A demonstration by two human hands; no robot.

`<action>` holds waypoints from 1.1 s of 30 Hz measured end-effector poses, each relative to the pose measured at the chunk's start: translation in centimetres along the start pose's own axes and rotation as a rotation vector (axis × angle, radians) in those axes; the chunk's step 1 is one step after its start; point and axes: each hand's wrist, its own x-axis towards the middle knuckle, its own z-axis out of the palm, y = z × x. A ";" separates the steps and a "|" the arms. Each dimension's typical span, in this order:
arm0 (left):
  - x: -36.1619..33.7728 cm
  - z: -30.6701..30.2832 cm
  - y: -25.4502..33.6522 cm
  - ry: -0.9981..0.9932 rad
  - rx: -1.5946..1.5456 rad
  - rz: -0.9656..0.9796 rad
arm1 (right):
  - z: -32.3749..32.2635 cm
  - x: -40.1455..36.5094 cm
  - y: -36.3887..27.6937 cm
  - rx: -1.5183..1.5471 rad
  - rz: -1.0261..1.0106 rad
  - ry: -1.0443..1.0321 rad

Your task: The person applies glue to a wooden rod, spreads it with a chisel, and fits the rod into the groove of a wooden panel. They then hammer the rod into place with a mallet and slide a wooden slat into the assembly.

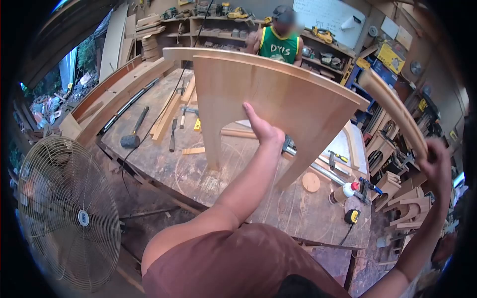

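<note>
A wooden panel [278, 92] with an arched cutout and two legs stands upright on the worktable, topped by a long, thin wooden board [238, 57]. My left hand [263, 126] grips the panel at the top of its arch; the thumb lies on the near face and the fingers are hidden behind. Raised at the right, my right hand [436, 161] is closed around the lower end of a curved wooden strip [395, 107]. That strip is held up in the air, apart from the panel.
On the worktable [169, 174] lie a mallet [131, 141], a chisel [173, 135], a glue bottle [343, 192], a tape measure [352, 217], a wooden disc [311, 182] and clamps. A fan [69, 213] stands at left. Across the table is another person [278, 44].
</note>
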 end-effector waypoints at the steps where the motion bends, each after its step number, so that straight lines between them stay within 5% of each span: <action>1: 0.2 0.0 0.0 -0.016 -0.008 0.000 | -0.3 2.5 -0.8 -0.162 -0.175 0.037; 4: 0.2 -1.7 -0.2 -0.092 0.084 -0.060 | 1.7 9.6 -5.6 -0.362 -0.452 0.184; 6: 0.3 -2.3 -0.1 -0.114 0.117 -0.078 | 4.8 11.9 -11.8 -0.429 -0.400 0.183; 13: 0.6 -4.1 3.9 -0.284 0.191 -0.255 | 19.1 22.3 -18.2 -0.411 -0.630 0.267; 15: 0.8 -4.4 6.7 -0.394 0.476 -0.558 | 21.2 22.1 -19.5 -0.355 -0.636 0.240; 17: 0.6 -3.4 10.7 -0.399 0.743 -0.568 | 22.5 21.9 -20.0 -0.362 -0.674 0.273; 18: 1.0 -2.9 13.3 -0.656 0.923 -0.535 | 23.3 22.2 -19.6 -0.366 -0.672 0.271; 19: 1.1 -2.0 15.9 -0.916 1.098 -0.494 | 23.6 22.0 -19.6 -0.369 -0.657 0.256; 21: 1.9 4.3 21.0 -0.957 1.299 0.003 | 24.3 22.1 -19.5 -0.427 -0.635 0.240; 22: 2.5 7.7 22.9 -1.030 1.395 0.449 | 24.3 21.7 -19.6 -0.413 -0.632 0.237; 25: 9.0 15.2 24.9 -1.057 1.471 0.855 | 24.4 21.7 -19.6 -0.407 -0.606 0.251; 29: 20.0 19.0 22.9 -0.961 1.997 0.702 | 24.2 21.3 -19.9 -0.410 -0.517 0.280; 31: 23.8 19.0 21.9 -1.043 2.287 0.304 | 24.1 21.3 -20.3 -0.416 -0.498 0.303; 33: 24.5 19.3 21.7 -0.892 2.225 -0.201 | 24.3 21.1 -20.0 -0.411 -0.572 0.403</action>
